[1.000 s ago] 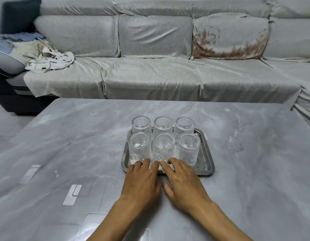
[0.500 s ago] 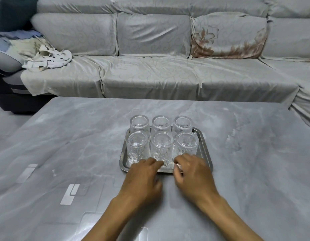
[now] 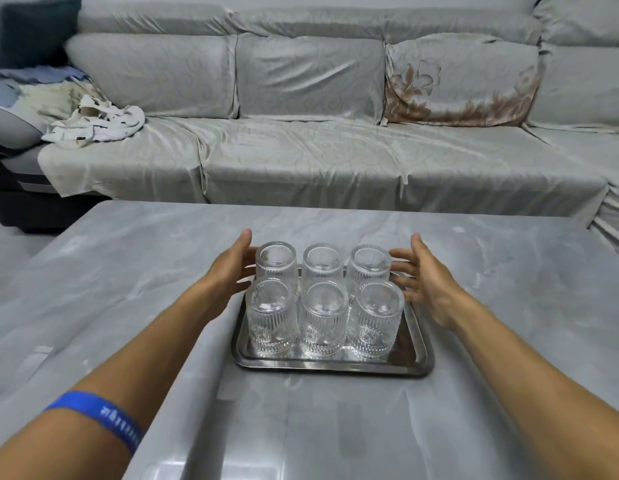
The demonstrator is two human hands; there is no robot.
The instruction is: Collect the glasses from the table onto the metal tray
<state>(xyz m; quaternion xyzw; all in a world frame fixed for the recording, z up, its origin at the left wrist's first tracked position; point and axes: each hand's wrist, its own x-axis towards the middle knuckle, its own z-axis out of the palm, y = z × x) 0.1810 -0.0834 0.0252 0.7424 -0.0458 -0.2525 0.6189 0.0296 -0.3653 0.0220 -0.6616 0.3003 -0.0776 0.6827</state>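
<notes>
Several clear ribbed glasses (image 3: pixel 323 317) stand upside down in two rows on the metal tray (image 3: pixel 332 365), which lies on the grey marble table (image 3: pixel 128 306). My left hand (image 3: pixel 230 268) is spread beside the far-left glass (image 3: pixel 277 265), fingers close to or touching it. My right hand (image 3: pixel 424 277) is spread on the other side, next to the far-right glass (image 3: pixel 369 266) and above the tray's right rim. Neither hand grips anything.
A grey covered sofa (image 3: pixel 336 157) runs behind the table's far edge. A crumpled white cloth (image 3: pixel 96 124) lies on its left end. A blue wristband (image 3: pixel 100 419) is on my left forearm.
Both hands left the tray's near edge, moved forward and spread apart to either side of the far row of glasses. The view has come closer to the tray.
</notes>
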